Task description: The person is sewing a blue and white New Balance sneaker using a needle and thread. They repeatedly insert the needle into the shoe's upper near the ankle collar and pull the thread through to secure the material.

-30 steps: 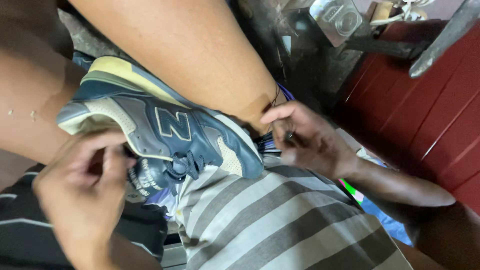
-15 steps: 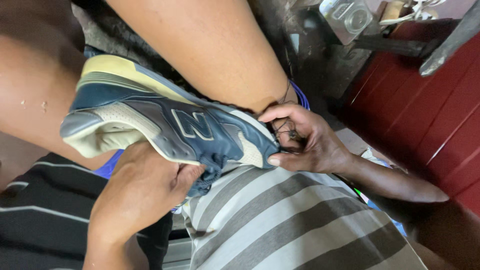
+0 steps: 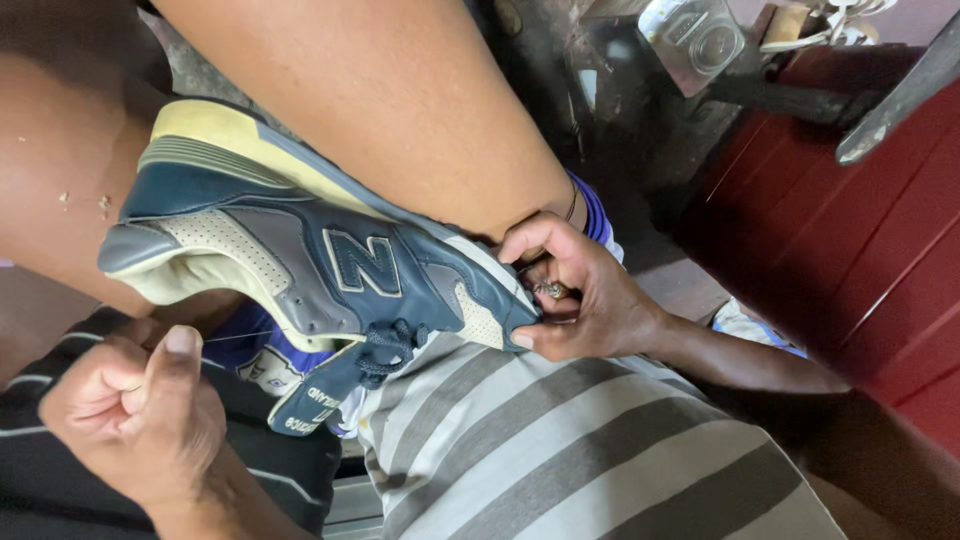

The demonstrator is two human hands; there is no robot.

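While the navy sneaker (image 3: 330, 260) heel is grasped by the right hand (image 3: 580, 295), a thin thread (image 3: 235, 338) is pulled taut by the clenched left hand (image 3: 140, 410).

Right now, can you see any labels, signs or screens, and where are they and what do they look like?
Tongue label: a dark blue tab with small white print, hanging below the sneaker, near the left hand.
Side logo: a big blue letter shape with a pale edge, mid-side on the grey and navy shoe.
No screens or signs show.
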